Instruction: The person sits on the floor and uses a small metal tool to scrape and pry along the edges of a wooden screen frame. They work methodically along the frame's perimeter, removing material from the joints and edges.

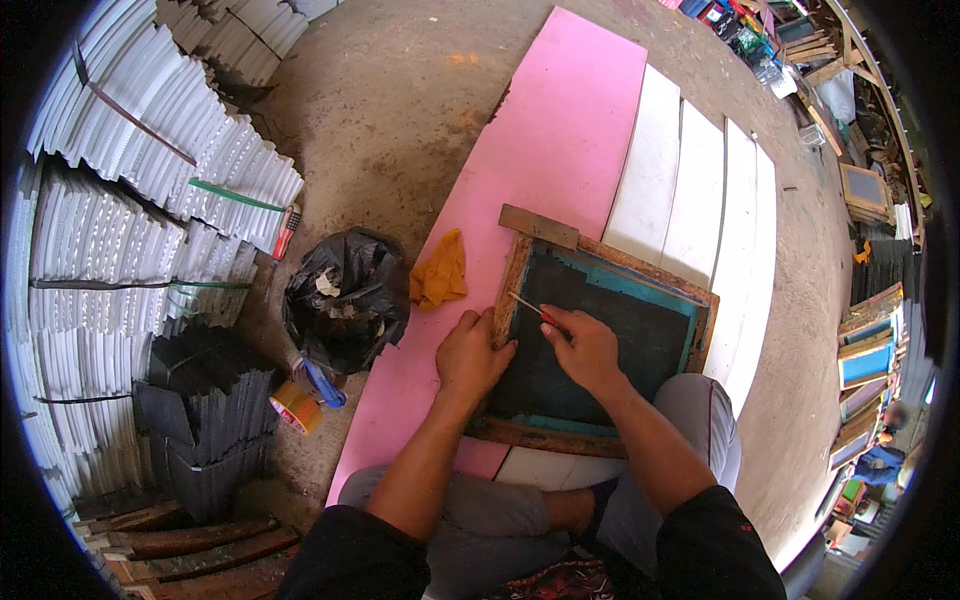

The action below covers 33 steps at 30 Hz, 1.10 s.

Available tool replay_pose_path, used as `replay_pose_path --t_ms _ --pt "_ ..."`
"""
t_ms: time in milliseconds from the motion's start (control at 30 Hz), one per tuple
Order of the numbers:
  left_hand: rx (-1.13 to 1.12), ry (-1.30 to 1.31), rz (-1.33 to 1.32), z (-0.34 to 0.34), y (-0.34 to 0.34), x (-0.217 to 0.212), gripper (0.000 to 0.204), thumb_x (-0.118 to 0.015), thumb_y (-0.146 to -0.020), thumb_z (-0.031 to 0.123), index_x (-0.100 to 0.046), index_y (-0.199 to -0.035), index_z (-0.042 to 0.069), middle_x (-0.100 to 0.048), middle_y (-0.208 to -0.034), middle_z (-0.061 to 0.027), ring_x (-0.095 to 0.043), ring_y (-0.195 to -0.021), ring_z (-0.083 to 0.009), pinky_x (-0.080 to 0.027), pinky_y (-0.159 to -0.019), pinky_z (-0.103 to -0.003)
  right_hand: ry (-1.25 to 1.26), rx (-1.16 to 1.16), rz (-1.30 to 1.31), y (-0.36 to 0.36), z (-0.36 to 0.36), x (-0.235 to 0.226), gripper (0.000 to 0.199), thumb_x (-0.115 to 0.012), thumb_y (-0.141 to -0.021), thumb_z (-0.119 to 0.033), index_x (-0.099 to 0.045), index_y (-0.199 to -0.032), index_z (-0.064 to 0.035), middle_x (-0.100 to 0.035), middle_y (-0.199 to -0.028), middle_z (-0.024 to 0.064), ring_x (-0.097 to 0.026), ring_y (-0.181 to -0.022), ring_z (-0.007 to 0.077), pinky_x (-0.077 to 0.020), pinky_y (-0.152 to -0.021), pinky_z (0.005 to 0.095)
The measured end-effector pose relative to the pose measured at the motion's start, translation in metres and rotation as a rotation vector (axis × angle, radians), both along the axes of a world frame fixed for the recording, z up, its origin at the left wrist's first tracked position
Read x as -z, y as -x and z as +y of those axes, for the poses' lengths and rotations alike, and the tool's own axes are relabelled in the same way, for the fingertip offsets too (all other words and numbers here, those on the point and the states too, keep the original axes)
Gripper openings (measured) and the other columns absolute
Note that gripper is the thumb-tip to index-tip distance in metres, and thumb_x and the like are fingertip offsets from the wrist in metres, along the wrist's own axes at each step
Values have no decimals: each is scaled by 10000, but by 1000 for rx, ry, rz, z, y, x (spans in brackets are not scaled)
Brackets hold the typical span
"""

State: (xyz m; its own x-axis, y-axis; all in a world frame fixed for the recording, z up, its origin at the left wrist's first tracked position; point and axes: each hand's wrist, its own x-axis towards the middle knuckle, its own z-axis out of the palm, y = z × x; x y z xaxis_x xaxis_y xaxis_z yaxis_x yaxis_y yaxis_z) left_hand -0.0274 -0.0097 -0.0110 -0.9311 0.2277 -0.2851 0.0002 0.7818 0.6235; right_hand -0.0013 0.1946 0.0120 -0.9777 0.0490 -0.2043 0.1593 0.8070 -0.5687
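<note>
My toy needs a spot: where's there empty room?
The pink board is bare beyond the wooden frame and orange cloth. Concrete floor lies open beyond the black bag, between that board and white stacks. It's crowded around the bag and tape roll.

The frame (550,437) is rough, worn wood around a matt dark sheet (610,345); the pink board (575,110) is smooth and matt, the rag (438,271) is creased cloth, the bag (362,252) is glossy, crinkled plastic, the tape roll (293,409) is glossy, and the floor (370,130) is rough, stained concrete.
</note>
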Motion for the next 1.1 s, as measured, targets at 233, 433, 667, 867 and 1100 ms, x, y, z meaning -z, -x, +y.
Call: replay_pose_path --t_ms 233,433,667,867,1100 --pt "-11 9 5 1 1 -2 645 -843 -778 359 -643 -1318 68 -653 -1108 -150 -691 -964 -365 -569 -801 -474 64 -40 59 6 6 9 337 -665 -978 -357 -733 -1260 -186 -737 -1017 120 -716 -833 326 -573 -750 426" --pt "4 -2 -2 1 2 -3 649 -835 -789 361 -632 -1328 62 -647 -1107 -160 -689 -966 -369 -567 -797 -473 564 155 -470 21 19 20 362 -653 -985 -273 -700 -1301 -103 -718 -1047 127 -693 -875 297 -548 -791 417" --pt "-8 -8 3 3 2 -4 720 -822 -816 386 -577 -1407 56 -639 -1134 -162 -686 -993 -368 -565 -809 -472 136 -129 -126 15 14 -25 376 -587 -1012 -274 -653 -1375 -202 -729 -1084 187 -703 -962 385 -549 -841 510" --pt "-13 -8 -15 3 2 -4 709 -807 -836 392 -567 -1415 60 -630 -1187 -167 -683 -1008 -379 -565 -822 -476 -73 -98 -114 9 2 -43 350 -598 -1006 -309 -670 -1348 -293 -723 -995 150 -705 -944 378 -554 -829 505" --pt "-8 -2 15 3 0 -1 663 -787 -853 397 -575 -1393 76 -624 -1184 -171 -681 -1008 -386 -562 -825 -492 -149 -72 -68 11 4 -47 336 -604 -998 -315 -689 -1323 -293 -696 -922 146 -706 -874 369 -559 -771 506"
